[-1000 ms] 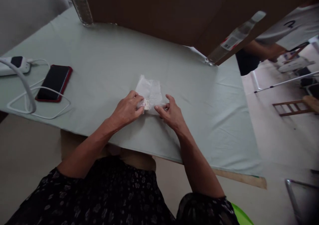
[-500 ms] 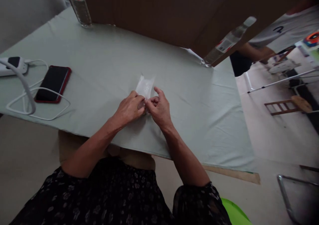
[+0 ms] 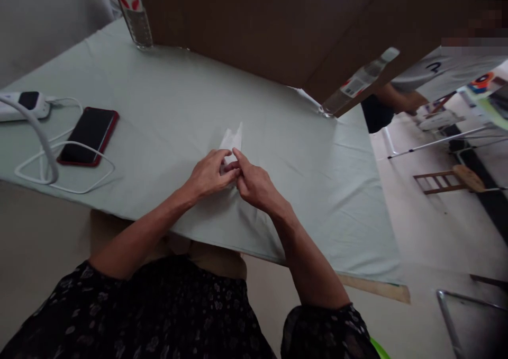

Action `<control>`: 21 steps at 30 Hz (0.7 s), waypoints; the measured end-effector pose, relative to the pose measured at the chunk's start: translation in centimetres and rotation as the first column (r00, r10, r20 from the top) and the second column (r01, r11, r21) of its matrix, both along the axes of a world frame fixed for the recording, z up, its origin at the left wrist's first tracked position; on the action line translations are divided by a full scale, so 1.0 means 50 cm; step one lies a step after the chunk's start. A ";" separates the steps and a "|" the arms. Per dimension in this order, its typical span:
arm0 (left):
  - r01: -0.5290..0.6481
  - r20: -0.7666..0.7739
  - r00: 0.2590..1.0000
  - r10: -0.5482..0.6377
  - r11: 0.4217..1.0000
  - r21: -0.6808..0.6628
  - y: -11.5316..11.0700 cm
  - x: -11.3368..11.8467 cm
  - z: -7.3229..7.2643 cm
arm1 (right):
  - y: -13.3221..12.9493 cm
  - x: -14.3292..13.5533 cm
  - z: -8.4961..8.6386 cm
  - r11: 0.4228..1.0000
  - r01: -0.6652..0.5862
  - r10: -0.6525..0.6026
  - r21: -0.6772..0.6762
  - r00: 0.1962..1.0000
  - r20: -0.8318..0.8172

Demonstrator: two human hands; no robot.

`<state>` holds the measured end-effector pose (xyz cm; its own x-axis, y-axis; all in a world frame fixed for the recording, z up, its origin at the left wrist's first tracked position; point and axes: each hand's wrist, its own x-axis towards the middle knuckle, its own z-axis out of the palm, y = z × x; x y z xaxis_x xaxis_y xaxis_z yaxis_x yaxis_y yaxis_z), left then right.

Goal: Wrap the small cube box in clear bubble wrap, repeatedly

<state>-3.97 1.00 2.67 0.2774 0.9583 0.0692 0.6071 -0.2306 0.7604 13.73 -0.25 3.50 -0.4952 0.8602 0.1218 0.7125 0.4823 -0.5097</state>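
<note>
A small white, partly see-through packet or sheet [image 3: 233,141] stands up from between my hands, over the middle of the cloth-covered table. My left hand [image 3: 210,172] curves round its lower left side, fingers and thumb closed on it. From the right, my right hand [image 3: 254,181] meets the left fingertips, its index finger stretched along the packet's right edge and its other fingers curled at the lower end. The fingers cover the packet's lower part.
A red-cased phone [image 3: 89,136], a white cable [image 3: 107,174] and a power strip [image 3: 27,105] lie left. Bottles [image 3: 138,28] [image 3: 357,83] stand against a large brown box [image 3: 246,30]. A person's arm [image 3: 400,99] shows behind, right of the box.
My right hand has turned, its index finger now reaching to the packet's edge. The packet looks narrower and more folded. The view has shifted slightly.
</note>
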 end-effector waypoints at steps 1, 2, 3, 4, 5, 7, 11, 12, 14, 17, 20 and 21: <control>-0.007 -0.014 1.000 0.008 1.000 0.022 -0.001 0.004 -0.007 | 0.010 0.005 -0.002 0.998 -0.027 0.023 -0.059 0.997 -0.072; -0.010 -0.018 1.000 0.010 0.999 0.041 -0.002 0.008 -0.015 | 0.020 0.008 -0.005 0.990 -0.059 0.039 -0.129 0.987 -0.155; -0.024 -0.018 1.000 0.025 0.998 0.063 -0.003 0.011 -0.023 | 0.030 0.011 -0.008 0.975 -0.093 0.042 -0.201 0.969 -0.242; -0.036 -0.018 0.999 0.038 0.996 0.083 -0.005 0.013 -0.029 | 0.038 0.013 -0.012 0.955 -0.125 0.033 -0.269 0.946 -0.323; -0.047 -0.014 0.999 0.049 0.994 0.096 -0.007 0.015 -0.034 | 0.045 0.015 -0.016 0.933 -0.148 0.008 -0.327 0.919 -0.395; -0.063 -0.007 0.998 0.064 0.992 0.112 -0.010 0.018 -0.039 | 0.058 0.018 -0.025 0.906 -0.140 -0.092 -0.399 0.856 -0.508; -0.066 0.003 0.998 0.066 0.992 0.107 -0.012 0.020 -0.038 | 0.087 0.041 -0.040 0.869 0.158 -0.432 -0.468 0.704 -0.564; -0.067 0.011 0.998 0.066 0.992 0.104 -0.012 0.020 -0.037 | 0.097 0.049 -0.043 0.837 0.235 -0.508 -0.495 0.671 -0.540; -0.067 0.032 0.997 0.064 0.993 0.101 -0.011 0.019 -0.038 | 0.119 0.061 -0.046 0.767 0.310 -0.604 -0.562 0.643 -0.470; -0.058 0.049 0.997 0.053 0.992 0.114 -0.010 0.016 -0.043 | 0.154 0.056 -0.048 0.716 0.301 -0.631 -0.629 0.663 -0.402; -0.046 0.048 0.998 0.040 0.990 0.134 -0.010 0.014 -0.047 | 0.186 0.028 -0.050 0.720 0.277 -0.603 -0.637 0.705 -0.374; -0.041 0.044 0.998 0.036 0.989 0.139 -0.011 0.014 -0.049 | 0.195 0.018 -0.051 0.720 0.275 -0.594 -0.637 0.719 -0.361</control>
<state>-3.27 0.46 0.24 0.2347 0.9483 0.2136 0.5866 -0.3134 0.7468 14.65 9.50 0.98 -0.0419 0.9573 -0.2862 0.3203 -0.2584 -0.9114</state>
